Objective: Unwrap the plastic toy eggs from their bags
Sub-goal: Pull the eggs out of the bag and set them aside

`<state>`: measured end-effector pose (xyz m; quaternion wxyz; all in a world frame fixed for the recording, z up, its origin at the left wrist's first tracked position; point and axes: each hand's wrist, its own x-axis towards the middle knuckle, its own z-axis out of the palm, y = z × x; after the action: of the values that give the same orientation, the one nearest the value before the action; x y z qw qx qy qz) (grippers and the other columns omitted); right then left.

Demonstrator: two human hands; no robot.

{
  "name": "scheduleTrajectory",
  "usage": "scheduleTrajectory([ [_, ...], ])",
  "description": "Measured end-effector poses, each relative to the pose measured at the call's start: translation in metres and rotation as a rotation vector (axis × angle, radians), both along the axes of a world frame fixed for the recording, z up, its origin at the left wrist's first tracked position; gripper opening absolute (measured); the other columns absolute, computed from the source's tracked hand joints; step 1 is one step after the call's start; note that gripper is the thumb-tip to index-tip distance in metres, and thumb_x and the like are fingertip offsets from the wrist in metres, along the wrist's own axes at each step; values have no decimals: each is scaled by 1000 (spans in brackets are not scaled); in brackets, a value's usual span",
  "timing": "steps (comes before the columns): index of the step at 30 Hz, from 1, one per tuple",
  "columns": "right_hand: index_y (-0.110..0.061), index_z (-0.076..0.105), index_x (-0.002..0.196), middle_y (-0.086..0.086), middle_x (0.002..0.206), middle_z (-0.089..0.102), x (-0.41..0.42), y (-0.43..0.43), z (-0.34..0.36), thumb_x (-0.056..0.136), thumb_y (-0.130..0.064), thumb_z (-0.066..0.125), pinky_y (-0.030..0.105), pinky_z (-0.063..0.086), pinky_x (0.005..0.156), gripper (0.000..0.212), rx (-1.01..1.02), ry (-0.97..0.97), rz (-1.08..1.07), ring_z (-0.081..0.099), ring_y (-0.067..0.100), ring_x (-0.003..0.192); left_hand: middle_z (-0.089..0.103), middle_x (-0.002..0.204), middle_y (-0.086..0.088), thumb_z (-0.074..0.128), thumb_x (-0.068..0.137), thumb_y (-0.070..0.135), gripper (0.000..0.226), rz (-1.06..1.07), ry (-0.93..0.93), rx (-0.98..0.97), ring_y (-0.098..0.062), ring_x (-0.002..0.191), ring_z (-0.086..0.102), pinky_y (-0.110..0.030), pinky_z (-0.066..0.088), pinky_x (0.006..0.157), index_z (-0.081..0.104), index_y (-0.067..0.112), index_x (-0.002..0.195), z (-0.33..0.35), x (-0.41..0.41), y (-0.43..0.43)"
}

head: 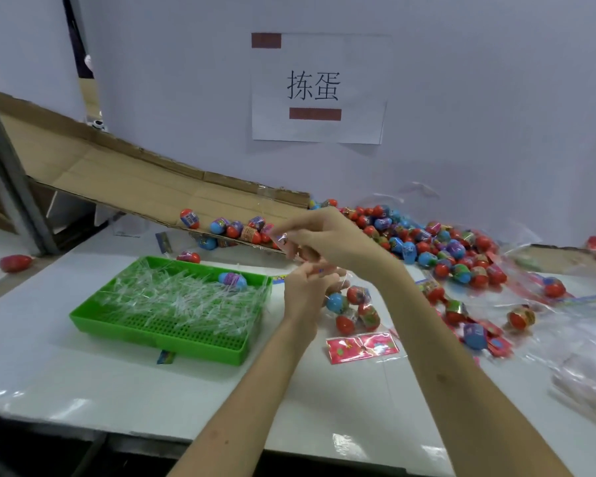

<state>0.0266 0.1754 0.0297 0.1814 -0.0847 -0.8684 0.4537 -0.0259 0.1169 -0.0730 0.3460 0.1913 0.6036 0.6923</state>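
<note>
A clear plastic bag holding several red and blue toy eggs hangs just above the white table. My left hand grips the bag's top edge. Above it, my right hand pinches a small piece of the bag's top between fingertips. A large heap of loose eggs lies at the back right. More eggs sit at the low end of a cardboard chute. One blue egg rests in the green tray.
The green tray holds a pile of clear plastic strips. A red printed header card lies in front of the bag. Empty bags and cards litter the right side. One red egg lies at far left.
</note>
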Motion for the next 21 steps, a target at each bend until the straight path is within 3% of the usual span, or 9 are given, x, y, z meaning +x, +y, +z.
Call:
scheduleTrajectory([
  [5, -30, 78, 109, 2, 84, 75, 35, 38, 12, 103, -27, 58, 22, 49, 59, 21, 52, -128, 85, 57, 12, 63, 80, 90, -3, 64, 90, -7, 26, -19, -19, 64, -23, 86, 77, -30, 62, 72, 70, 6, 111, 0, 0, -1],
  [8, -16, 72, 122, 3, 91, 72, 61, 68, 23, 102, -25, 56, 21, 55, 69, 28, -502, 82, 201, 63, 10, 73, 79, 91, -4, 61, 91, -10, 29, -29, -31, 83, -24, 86, 79, -29, 63, 74, 70, 4, 115, 2, 0, -2],
  [9, -13, 71, 120, 3, 91, 71, 66, 82, 21, 102, -22, 54, 21, 55, 71, 26, -519, 44, 61, 64, 11, 73, 79, 94, -5, 62, 92, -9, 28, -30, -29, 80, -23, 86, 79, -28, 62, 73, 70, 4, 115, 2, 0, -2],
  [10, -12, 70, 110, 5, 92, 69, 72, 99, 19, 102, -18, 54, 21, 53, 70, 19, -391, -71, -171, 62, 12, 72, 79, 96, -5, 63, 93, -9, 27, -29, -32, 73, -23, 86, 79, -27, 62, 71, 70, 5, 115, 3, 1, -2],
  [12, -11, 59, 84, 4, 91, 58, 101, 120, 16, 103, -11, 54, 19, 43, 65, 20, 95, -532, -235, 53, 14, 69, 79, 96, -4, 63, 93, -9, 27, -33, -42, 77, -21, 85, 79, -22, 60, 65, 70, 6, 115, 3, 1, -1],
  [14, -11, 65, 95, -3, 96, 59, 118, 126, 47, 104, -12, 54, 26, 52, 74, 14, 266, -735, -233, 62, 21, 82, 80, 91, -1, 63, 93, -9, 27, -31, -45, 77, -20, 84, 79, -20, 58, 62, 70, 7, 115, 3, 1, 0],
  [16, -20, 70, 115, 1, 112, 74, 121, 125, 92, 104, -21, 54, 31, 60, 87, 20, 135, -340, -242, 72, 26, 96, 80, 87, 3, 63, 93, -9, 28, -31, -47, 71, -19, 83, 79, -18, 56, 58, 70, 8, 114, 2, 0, 2],
  [19, -24, 73, 120, 5, 118, 74, 142, 94, 129, 101, -31, 57, 30, 59, 90, 26, 85, 267, -35, 71, 23, 106, 80, 94, 0, 64, 94, -7, 27, -32, -67, 89, -20, 84, 79, -16, 53, 55, 70, 8, 115, 1, 0, 1],
  [21, -23, 73, 120, 2, 115, 74, 148, 80, 118, 101, -30, 49, 31, 55, 90, 32, -225, 441, 198, 69, 20, 104, 80, 102, -4, 66, 93, -5, 27, -27, -88, 110, -21, 87, 79, -17, 55, 58, 71, 10, 115, 1, 0, 0],
])
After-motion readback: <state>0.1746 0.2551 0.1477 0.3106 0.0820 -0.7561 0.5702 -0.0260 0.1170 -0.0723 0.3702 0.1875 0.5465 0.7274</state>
